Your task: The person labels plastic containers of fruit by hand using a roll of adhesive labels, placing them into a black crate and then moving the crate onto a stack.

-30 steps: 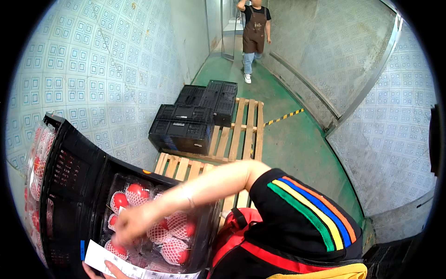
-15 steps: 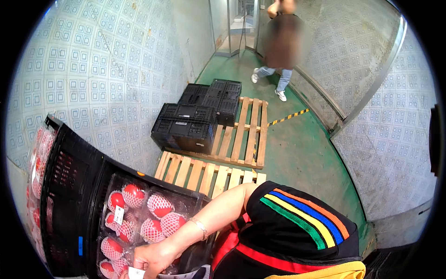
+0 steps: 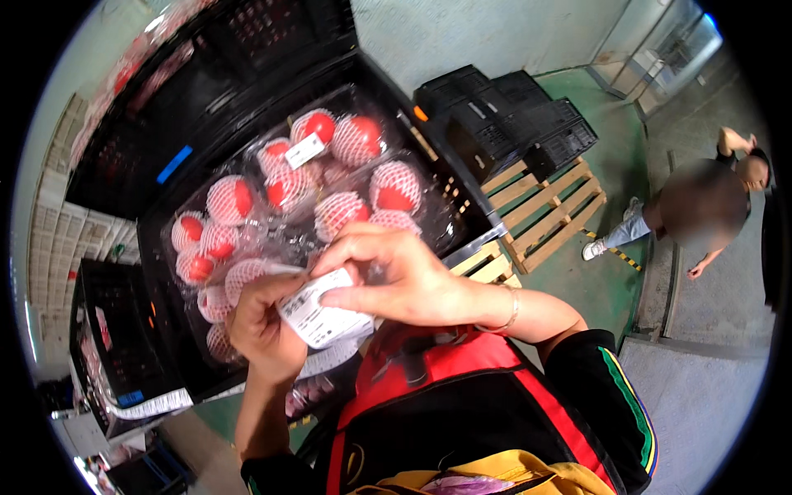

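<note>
Pinching a white label sheet (image 3: pixel 312 312) between thumbs and fingers, the left hand (image 3: pixel 268 328) and the right hand (image 3: pixel 404 276) met over the near edge of an open black crate (image 3: pixel 169 326). Beyond its right side, a slatted wooden pallet (image 3: pixel 544 212) stood on a green floor (image 3: pixel 609 136), bearing black containers (image 3: pixel 495 115) near a pale wall (image 3: pixel 470 33). A partly blurred person (image 3: pixel 701 198) was at far right. Clear packs of net-wrapped red fruit (image 3: pixel 233 200) lay inside the crate; the hands obstructed the nearer packs, and a black panel (image 3: pixel 219 91) rose at far left.
</note>
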A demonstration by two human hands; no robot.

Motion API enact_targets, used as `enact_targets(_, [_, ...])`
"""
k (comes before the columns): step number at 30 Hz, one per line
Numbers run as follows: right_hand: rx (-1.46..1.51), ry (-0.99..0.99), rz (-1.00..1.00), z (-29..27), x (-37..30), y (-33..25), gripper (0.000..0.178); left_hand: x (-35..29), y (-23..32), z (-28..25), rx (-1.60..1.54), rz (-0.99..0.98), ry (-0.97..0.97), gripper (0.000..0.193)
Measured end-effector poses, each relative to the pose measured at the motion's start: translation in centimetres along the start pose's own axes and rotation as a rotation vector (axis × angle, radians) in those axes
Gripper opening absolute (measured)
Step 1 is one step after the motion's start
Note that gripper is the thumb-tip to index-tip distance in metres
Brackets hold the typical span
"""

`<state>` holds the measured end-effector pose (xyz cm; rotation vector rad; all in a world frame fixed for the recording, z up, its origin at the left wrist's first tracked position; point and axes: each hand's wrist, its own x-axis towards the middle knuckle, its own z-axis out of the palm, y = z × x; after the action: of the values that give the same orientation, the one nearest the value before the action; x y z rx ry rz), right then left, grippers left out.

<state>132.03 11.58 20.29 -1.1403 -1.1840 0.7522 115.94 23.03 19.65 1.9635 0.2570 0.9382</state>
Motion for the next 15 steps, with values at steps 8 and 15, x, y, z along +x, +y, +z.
enact_targets(8, [0.217,0.001,0.167,0.1,0.2,0.8,0.032,0.7,-1.2,-0.5,0.045,0.044,-0.014,0.021])
enact_targets(15, [0.220,0.047,0.248,0.4,0.9,1.1,0.031,1.5,-1.8,-0.5,-0.225,0.015,-0.121,0.026])
